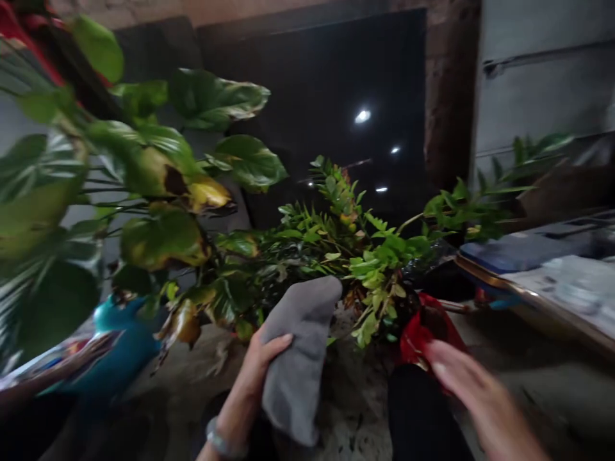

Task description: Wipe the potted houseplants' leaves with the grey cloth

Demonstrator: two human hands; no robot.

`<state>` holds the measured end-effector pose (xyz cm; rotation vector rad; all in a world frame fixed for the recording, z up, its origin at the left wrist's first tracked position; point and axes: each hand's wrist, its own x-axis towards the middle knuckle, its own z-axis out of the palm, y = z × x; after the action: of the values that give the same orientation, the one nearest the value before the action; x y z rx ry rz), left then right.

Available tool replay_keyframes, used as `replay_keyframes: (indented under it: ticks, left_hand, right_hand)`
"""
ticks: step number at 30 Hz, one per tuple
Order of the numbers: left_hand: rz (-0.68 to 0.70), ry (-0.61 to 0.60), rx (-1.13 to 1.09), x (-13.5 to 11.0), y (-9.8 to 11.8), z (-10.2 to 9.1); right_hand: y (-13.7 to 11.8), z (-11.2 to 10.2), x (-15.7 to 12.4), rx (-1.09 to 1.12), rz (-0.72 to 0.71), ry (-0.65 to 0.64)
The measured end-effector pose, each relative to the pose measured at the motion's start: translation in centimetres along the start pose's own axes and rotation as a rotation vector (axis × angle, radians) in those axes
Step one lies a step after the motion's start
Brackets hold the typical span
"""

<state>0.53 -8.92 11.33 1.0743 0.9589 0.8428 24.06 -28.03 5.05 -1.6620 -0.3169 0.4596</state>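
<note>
My left hand (273, 349) grips a folded grey cloth (305, 352), thumb on top and the other fingers hidden behind it. The cloth is held up in front of the leafy green plants (369, 269), its lower end hanging between my knees. To the right, my right hand (446, 365) is at a red plastic bag (423, 326) beside my dark-clothed knee (413, 397). Motion smears its fingers, so whether they grasp the bag or only touch it is unclear.
Large broad-leaved foliage (163, 237), partly yellowed, crowds the left side. Beneath it is a blurred teal container (115, 358). A dark glossy panel (312, 109) stands behind the plants. At right, a low table (519, 275) with a metallic edge bears clear plastic items.
</note>
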Motion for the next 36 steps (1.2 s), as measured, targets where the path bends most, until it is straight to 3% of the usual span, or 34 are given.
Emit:
replay_keyframes:
  ticks: [2,3,4,5,7,9,12,13,15,18,20,22,23,26,29,32,36]
  left_hand:
    - [0.021,-0.006,-0.127,-0.2,-1.8,2.8]
    - [0.022,-0.003,-0.17,-0.4,-2.9,4.0]
    - [0.005,-0.014,-0.175,-0.6,-4.1,5.0]
    - [-0.028,0.06,-0.148,-0.8,-5.1,5.7]
    - [-0.068,0.147,-0.12,-1.1,-6.5,5.9]
    - [-0.003,0.119,-0.152,-0.9,-6.5,4.8]
    - [0.296,0.013,-0.168,0.4,-4.7,1.8]
    - [0.368,0.066,-0.145,1.1,-4.1,0.6]
    - [0.372,0.307,-0.116,3.0,-3.3,-1.8]
    - [0.182,0.668,-0.18,6.1,-3.9,-5.0]
    - [0.096,0.733,-0.301,7.9,-5.2,-6.5]
    - [0.069,0.66,-0.438,9.2,-6.4,-7.2]
    - [0.065,0.603,-0.491,9.6,-6.9,-7.2]
    - [0.079,0.406,-0.547,10.5,-7.9,-6.7]
    - [0.103,0.271,-0.559,11.0,-8.5,-5.9]
    - [0.094,0.289,-0.568,11.5,-9.0,-5.4]
    - [0.076,0.307,-0.506,12.0,-9.9,-5.6]
  right_hand:
    - [-0.7,6.5,-1.6,0.26,0.145,-0.352]
    - [-1.1,9.1,-2.3,0.305,0.184,-0.454]
    - [-1.4,11.1,-2.9,0.292,0.211,-0.455]
    - [-1.8,12.7,-3.4,0.25,0.22,-0.419]
    - [-3.1,14.2,-4.0,0.147,0.169,-0.33]
    - [-5.3,14.7,-3.9,0.137,0.058,-0.372]
    - [-9.0,15.1,-2.3,0.252,-0.095,-0.5]
    - [-9.8,15.4,-1.5,0.281,-0.107,-0.492]
    - [-9.6,16.2,-0.3,0.315,-0.008,-0.473]
    - [-5.4,16.6,-0.6,0.294,0.298,-0.581]
    - [-2.1,16.0,-2.4,0.234,0.341,-0.658]
    - [-0.9,15.0,-4.4,0.218,0.342,-0.704]
    - [-1.5,14.7,-5.2,0.215,0.286,-0.725]
    - [-6.8,15.0,-5.3,0.225,0.031,-0.73]
    - [-11.0,17.5,-2.8,0.281,-0.091,-0.669]
    - [-8.7,19.5,-1.8,0.253,0.101,-0.642]
    - [-2.6,18.0,-5.4,0.091,0.213,-0.7]
